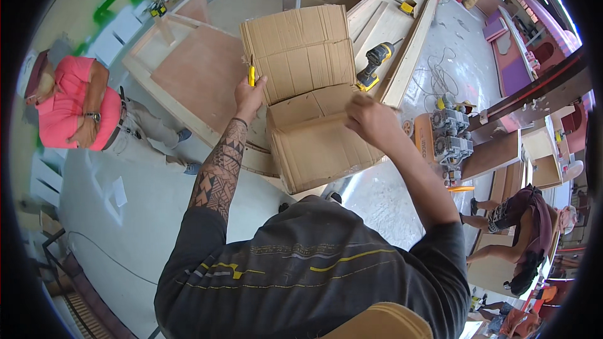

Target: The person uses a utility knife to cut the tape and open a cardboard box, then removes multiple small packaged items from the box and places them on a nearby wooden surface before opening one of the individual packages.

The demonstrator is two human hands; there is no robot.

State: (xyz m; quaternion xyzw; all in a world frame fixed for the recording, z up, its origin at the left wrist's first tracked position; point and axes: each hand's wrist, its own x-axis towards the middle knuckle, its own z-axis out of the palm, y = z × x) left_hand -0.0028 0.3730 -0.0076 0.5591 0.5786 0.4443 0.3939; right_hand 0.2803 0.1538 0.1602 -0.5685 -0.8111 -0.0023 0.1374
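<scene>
Lying just beyond the person's body, brown cardboard [298, 44] shows two creased panels, one above the other, right between the two hands. Over at its left edge, the left hand [249, 95] is closed around a yellow knife [252, 76], and the knife pokes up past the thumb, its dark tip pointing away from the body. Across to the other side now: the right hand [369, 116] is over the right part of the lower panel, fingers curled in tight, almost a fist; whether they pinch the cardboard's edge, I cannot tell. Just beyond that fist, a black-and-yellow drill [377, 63] rests by a long wooden frame [427, 16], with a small yellow tool [407, 6] farther up. Left of the cardboard sits a wooden panel [201, 66] in a pale border. Out right, on the floor, there's a compressor [451, 141] with an orange tank. Wider again: a person in a pink shirt [78, 100] stands at far left, arms drawn across the front, and at far right another person [524, 223] bends forward.
</scene>
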